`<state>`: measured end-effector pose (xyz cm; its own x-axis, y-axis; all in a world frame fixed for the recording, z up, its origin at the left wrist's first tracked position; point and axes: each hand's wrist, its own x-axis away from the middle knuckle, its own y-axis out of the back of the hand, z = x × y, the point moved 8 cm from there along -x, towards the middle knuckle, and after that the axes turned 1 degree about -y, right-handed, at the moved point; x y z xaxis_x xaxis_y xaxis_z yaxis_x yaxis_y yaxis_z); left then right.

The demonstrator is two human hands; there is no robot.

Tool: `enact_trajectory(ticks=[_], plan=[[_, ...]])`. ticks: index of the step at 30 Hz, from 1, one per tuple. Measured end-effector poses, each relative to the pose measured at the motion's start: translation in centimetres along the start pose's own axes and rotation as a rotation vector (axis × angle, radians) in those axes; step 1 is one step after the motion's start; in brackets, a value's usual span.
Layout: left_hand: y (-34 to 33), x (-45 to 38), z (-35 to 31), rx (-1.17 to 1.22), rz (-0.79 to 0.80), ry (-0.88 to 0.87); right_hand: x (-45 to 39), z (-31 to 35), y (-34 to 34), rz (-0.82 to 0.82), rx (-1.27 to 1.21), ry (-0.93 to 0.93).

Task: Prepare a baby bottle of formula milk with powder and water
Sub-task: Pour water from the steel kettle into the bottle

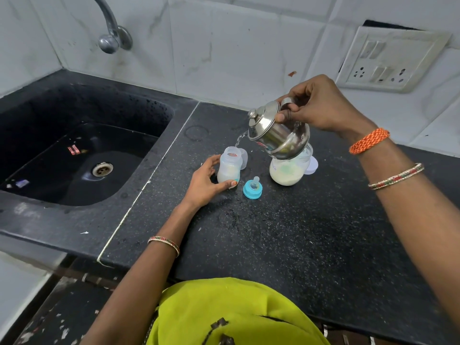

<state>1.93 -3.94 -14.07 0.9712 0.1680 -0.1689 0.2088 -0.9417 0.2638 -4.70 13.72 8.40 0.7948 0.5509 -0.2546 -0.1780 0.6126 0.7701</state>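
A small clear baby bottle [229, 167] stands open on the black counter [286, 232], white at its bottom. My left hand [205, 184] grips it from the left side. My right hand [315, 105] holds a small steel kettle [277, 134] by its handle, tilted to the left. A thin stream of water [240, 139] runs from its spout into the bottle's mouth. The blue teat ring [253, 188] lies on the counter just right of the bottle. A clear jar of pale powder [288, 171] stands under the kettle, partly hidden by it.
A black sink [82, 150] with a drain lies to the left, a steel tap [113, 33] above it. A clear cap [244, 158] stands behind the bottle, a white lid [313, 166] behind the jar. A wall socket plate [388, 61] sits at the back right. The counter is wet in spots.
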Motion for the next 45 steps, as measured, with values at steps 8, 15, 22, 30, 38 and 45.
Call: enact_trajectory(ticks=[8,15,22,30,38,45], plan=[[0.08,0.06,-0.27,0.002,-0.004,0.005,-0.1,0.19,0.0,-0.003,0.014,-0.003],[0.12,0.08,-0.24,-0.015,-0.006,0.004,-0.07,0.24,-0.18,0.035,0.012,-0.018],[0.08,0.05,-0.18,-0.026,-0.008,0.0,-0.02,0.09,-0.35,0.048,0.012,-0.014],[0.1,0.02,-0.13,-0.034,-0.011,0.009,-0.12,-0.34,-0.14,0.042,-0.004,-0.008],[0.37,0.01,0.04,-0.003,-0.029,0.029,0.02,-0.08,-0.33,0.061,-0.04,0.002],[0.46,0.07,0.04,0.006,-0.039,0.044,-0.01,-0.31,-0.31,0.046,-0.028,0.009]])
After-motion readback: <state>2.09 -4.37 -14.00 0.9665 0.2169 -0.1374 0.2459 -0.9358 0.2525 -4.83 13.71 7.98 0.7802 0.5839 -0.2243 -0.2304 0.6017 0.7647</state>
